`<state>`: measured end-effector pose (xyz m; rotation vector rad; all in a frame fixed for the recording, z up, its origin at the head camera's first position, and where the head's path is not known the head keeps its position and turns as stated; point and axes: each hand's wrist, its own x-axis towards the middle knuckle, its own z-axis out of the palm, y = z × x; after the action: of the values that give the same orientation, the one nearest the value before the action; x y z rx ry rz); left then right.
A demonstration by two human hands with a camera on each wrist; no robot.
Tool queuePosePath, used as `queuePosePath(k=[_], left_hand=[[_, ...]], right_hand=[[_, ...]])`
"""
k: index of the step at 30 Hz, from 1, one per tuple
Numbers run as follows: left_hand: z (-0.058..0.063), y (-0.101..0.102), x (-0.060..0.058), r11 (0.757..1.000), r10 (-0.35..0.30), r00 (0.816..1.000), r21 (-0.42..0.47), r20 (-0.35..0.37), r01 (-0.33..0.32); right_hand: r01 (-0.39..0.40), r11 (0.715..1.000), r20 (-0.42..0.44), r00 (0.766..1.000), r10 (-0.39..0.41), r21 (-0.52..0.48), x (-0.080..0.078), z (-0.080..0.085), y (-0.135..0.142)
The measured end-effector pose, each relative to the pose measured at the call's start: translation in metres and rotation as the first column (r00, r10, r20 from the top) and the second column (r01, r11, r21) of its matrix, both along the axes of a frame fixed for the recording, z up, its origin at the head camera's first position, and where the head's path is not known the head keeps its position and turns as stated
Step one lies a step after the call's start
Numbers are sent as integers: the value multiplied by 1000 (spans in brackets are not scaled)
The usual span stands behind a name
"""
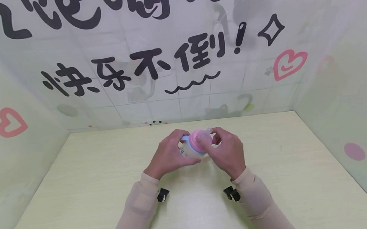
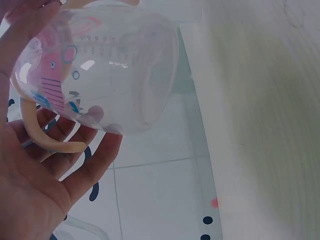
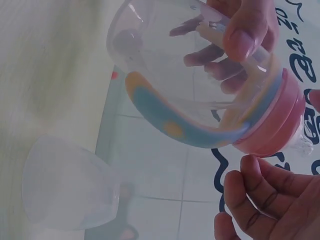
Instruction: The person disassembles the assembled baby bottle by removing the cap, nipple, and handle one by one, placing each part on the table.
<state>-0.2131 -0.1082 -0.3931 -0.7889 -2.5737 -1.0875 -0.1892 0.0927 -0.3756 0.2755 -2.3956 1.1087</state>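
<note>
A clear baby bottle (image 2: pixel 125 75) with a pink collar (image 3: pixel 272 117) and a transparent nipple (image 3: pixel 302 145) is held tilted over the table, its top leaning to the right. My left hand (image 1: pixel 168 153) grips the bottle's body, fingers on one side and thumb on the other. Printed pink and blue figures and a scale mark its wall in the left wrist view. A curved blue and orange handle (image 3: pixel 175 125) runs down from the collar. My right hand (image 1: pixel 230 151) pinches at the collar and nipple, thumb on top and curled fingertips right at the collar's rim.
A translucent cap (image 3: pixel 70 185) stands on the pale wooden table (image 1: pixel 97 178) beyond the hands, mostly hidden in the head view. Printed walls (image 1: pixel 177 104) with lettering and hearts enclose the table at the back and sides. Small black wrist mounts (image 1: pixel 163 195) sit below both hands.
</note>
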Motion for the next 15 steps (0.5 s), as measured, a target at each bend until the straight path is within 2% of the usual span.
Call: queuePosePath(k=[5,10,15], left_hand=[[0,2,2,999,31,999,-41,-35,-32],[1,3,4,998,31,998,-51,-57,-34],[0,3,6,999,26,999,-46,-46,-28]], right_hand=[[41,999,5,999,-41,26,2,-2,-2],[30,999,14,999,-31,30,4,-1,-2],[1,999,23,1000,-2,38,7,3,0]])
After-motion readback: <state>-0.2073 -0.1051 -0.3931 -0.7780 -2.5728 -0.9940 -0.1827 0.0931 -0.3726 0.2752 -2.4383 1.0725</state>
